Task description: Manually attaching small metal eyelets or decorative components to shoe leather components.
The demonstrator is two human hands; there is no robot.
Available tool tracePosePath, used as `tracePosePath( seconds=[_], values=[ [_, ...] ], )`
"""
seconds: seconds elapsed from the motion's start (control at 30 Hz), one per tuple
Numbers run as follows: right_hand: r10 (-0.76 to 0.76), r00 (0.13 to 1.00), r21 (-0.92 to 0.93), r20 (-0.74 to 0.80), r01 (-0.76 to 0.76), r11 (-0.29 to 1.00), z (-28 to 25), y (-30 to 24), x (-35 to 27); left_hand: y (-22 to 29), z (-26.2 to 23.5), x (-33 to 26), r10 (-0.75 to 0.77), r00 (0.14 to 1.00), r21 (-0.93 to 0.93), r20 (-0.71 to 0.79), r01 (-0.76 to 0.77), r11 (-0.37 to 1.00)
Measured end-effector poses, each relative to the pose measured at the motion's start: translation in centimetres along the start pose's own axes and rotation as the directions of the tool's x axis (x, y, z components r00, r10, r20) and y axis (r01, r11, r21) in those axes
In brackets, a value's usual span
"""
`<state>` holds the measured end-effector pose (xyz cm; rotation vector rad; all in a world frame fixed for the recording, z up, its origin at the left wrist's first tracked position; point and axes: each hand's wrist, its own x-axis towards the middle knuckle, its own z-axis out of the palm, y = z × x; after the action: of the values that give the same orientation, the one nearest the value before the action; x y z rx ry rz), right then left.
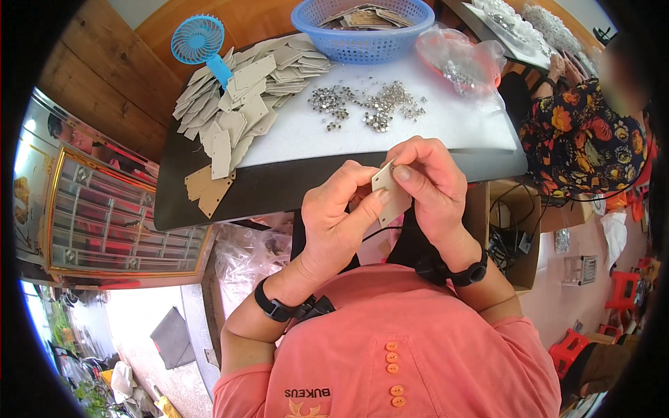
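Note:
Between my two hands, just in front of the table's near edge, is a small beige flat piece (391, 198) with holes near its corners. My left hand (339, 212) grips its left side, the thumb lying across its face. My right hand (433, 184) pinches its upper right edge between thumb and fingers. Whether a small metal bit is under the right fingertips cannot be seen. Beyond my hands, loose silvery metal bits (383, 104) lie in small heaps on a white sheet (286, 136). A large pile of similar beige pieces (258, 80) spreads at the far left.
Several brown pieces (208, 189) lie at the table's left corner. A blue handheld fan (198, 42) stands by the pile. At the back are a blue basket (348, 47) of pieces and a red bowl with clear plastic (463, 59). Another person (585, 136) sits at right.

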<state>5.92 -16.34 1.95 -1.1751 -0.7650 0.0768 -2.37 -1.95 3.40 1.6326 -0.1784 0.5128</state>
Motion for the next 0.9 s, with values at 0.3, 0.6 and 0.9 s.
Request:
tracePosePath(
  seconds=[0.3, 0.6, 0.9],
  values=[
    [0.142, 0.988, 0.021, 0.054, -0.143, 0.989, -0.1, -1.2, 0.2, 0.1, -0.6, 0.1, 0.004, 0.999, 0.067, 0.040, -0.006, 0.998],
    [-0.148, 0.989, -0.466, 0.017, 0.139, 0.874, 0.4, -1.0, -0.1, 0.1, 0.0, 0.0, -0.127, 0.992, -0.100, -0.018, 0.125, 0.987],
    [-0.115, 0.993, -0.454, 0.026, 0.114, 0.884, 0.0, -0.9, -0.3, 0.0, 0.4, 0.2, -0.247, 0.967, -0.158, -0.053, 0.237, 0.959]
  ],
)
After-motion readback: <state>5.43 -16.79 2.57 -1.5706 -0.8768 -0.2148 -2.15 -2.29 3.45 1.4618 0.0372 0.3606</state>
